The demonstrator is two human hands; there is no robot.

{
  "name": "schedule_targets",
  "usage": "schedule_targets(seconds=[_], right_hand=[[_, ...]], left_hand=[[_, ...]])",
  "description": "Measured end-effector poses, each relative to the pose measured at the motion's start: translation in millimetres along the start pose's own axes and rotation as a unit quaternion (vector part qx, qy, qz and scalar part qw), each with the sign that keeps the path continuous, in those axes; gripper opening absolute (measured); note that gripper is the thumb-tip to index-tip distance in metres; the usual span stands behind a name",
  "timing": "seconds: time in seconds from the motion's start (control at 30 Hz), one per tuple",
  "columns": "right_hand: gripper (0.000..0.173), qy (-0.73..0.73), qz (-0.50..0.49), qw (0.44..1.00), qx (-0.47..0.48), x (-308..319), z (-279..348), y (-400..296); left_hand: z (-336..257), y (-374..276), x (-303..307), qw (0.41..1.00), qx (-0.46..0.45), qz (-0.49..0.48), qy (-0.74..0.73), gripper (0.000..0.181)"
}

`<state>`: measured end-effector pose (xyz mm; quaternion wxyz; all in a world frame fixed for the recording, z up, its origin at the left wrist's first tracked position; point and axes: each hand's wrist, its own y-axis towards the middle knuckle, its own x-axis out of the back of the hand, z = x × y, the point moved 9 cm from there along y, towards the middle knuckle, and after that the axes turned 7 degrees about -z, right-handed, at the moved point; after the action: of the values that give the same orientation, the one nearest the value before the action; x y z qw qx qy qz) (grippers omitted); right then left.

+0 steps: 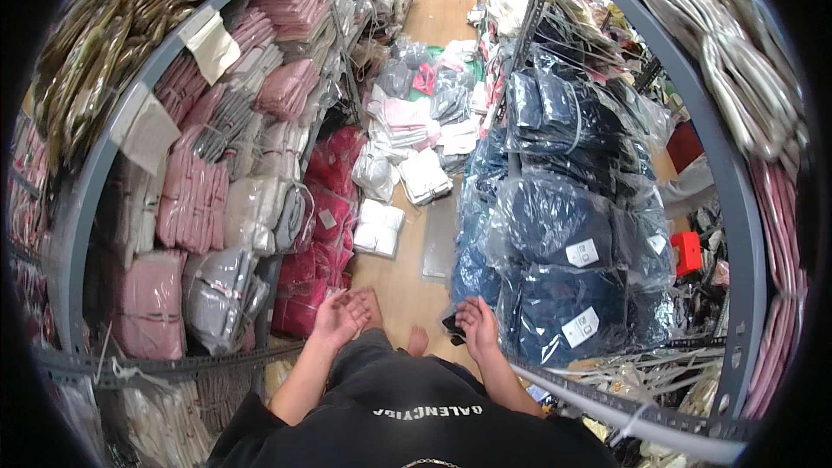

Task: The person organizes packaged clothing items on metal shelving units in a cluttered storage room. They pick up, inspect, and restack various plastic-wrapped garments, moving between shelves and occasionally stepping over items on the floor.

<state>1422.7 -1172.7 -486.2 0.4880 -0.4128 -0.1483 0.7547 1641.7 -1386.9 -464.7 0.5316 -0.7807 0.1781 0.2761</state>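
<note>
My left hand (342, 318) is raised in front of my body, palm up and fingers loosely curled, holding nothing. It is nearest to plastic-wrapped red garment packs (305, 292) stacked low on the left. On the other side, my right hand (478, 325) is also half curled, with nothing visible in its palm. A small black object (452, 324) shows beside its fingers; I cannot tell what it is or whether they touch. Close by stand large bagged bundles of navy garments (572, 312) bearing white labels.
Metal shelving frames (88, 227) flank the narrow aisle, loaded with bagged pink garments (153, 305) and grey ones (224, 299). White packs (378, 227) and a grey flat panel (442, 240) lie on the wooden floor (393, 286). Farther ahead, a heap of garment packs (406, 114) crosses the aisle.
</note>
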Motion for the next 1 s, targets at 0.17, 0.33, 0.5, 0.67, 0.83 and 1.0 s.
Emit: schedule_targets(seconds=[0.17,0.33,0.5,0.67,0.83,1.0], right_hand=[[0.037,0.030,-0.080,0.996,0.019,21.1,9.6,17.4],[0.032,0.075,-0.162,0.984,0.005,15.8,13.0,49.8],[0.032,0.054,-0.127,0.990,0.038,-48.6,42.6,100.7],[0.032,0.070,-0.104,0.988,0.085,-107.0,85.8,143.3],[0.032,0.052,-0.097,0.992,0.056,-121.7,99.0,201.6],[0.032,0.118,-0.104,0.986,-0.049,-146.1,111.6,297.4]], left_hand=[[-2.8,75.9,-28.0,0.995,0.089,-0.043,0.009,0.029],[-21.7,154.6,-89.7,0.985,0.165,0.011,0.045,0.037],[-62.9,202.4,-177.4,0.969,0.199,0.100,0.105,0.040],[-105.9,268.0,-200.5,0.972,0.200,0.070,0.103,0.037],[-128.2,305.1,-215.7,0.970,0.218,0.030,0.105,0.035],[-161.9,329.6,-234.6,0.978,0.171,-0.015,0.120,0.037]])
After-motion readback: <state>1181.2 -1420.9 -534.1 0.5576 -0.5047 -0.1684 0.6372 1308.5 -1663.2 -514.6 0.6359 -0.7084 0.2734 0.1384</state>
